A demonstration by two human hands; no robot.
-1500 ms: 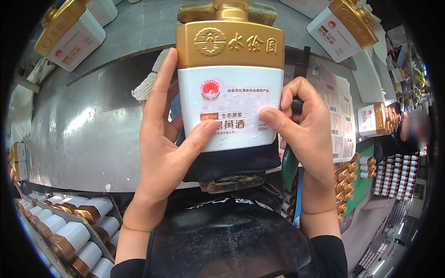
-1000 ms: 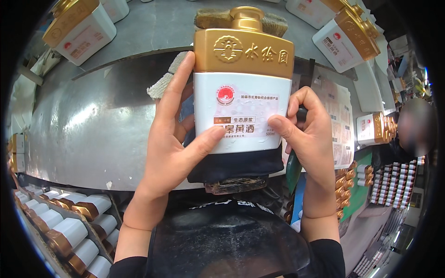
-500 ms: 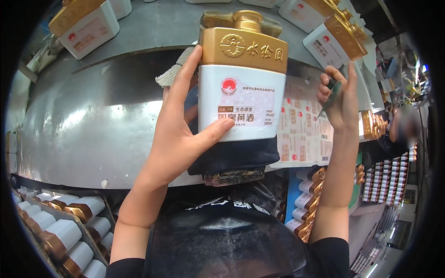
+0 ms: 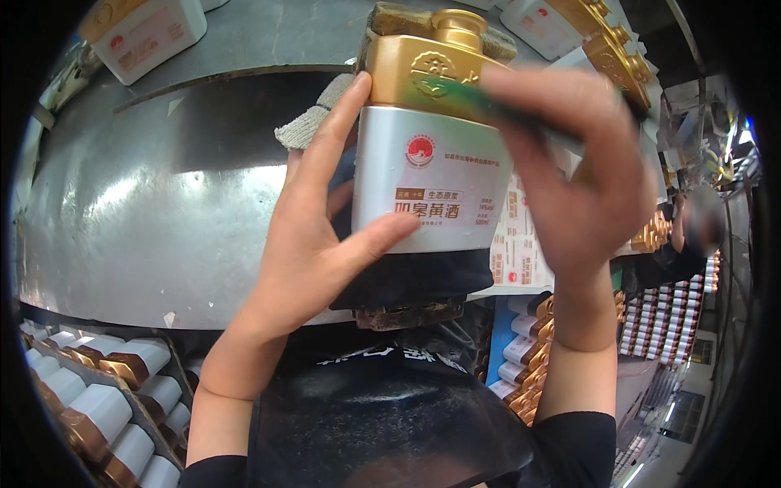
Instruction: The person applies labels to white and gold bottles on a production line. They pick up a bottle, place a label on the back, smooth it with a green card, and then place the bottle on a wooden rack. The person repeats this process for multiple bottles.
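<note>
A flat white bottle (image 4: pixel 431 175) with a gold shoulder and neck lies face up on a dark cloth-covered rest (image 4: pixel 415 278), with a printed decal on its front. My left hand (image 4: pixel 305 232) grips it from the left side, its thumb on the lower front and its fingers along the edge. My right hand (image 4: pixel 582 163), smeared by motion, is over the bottle's upper right. In it is a thin, flat green tool (image 4: pixel 460 96), likely a scraper, whose blurred tip crosses the gold shoulder. A grey knitted cloth (image 4: pixel 313 118) lies beyond my left fingers.
A sheet of printed decals (image 4: pixel 517 252) lies right of the bottle on the metal table (image 4: pixel 203 220). More gold-and-white bottles stand along the back (image 4: pixel 146 41) and far right (image 4: pixel 606 53). Crates of bottles (image 4: pixel 98 407) sit below the table's edge. Another person (image 4: pixel 667 252) is at the far right.
My right hand has swung left with the green tool, from beside the decal sheet to over the bottle's gold shoulder. My left hand keeps its hold on the bottle.
</note>
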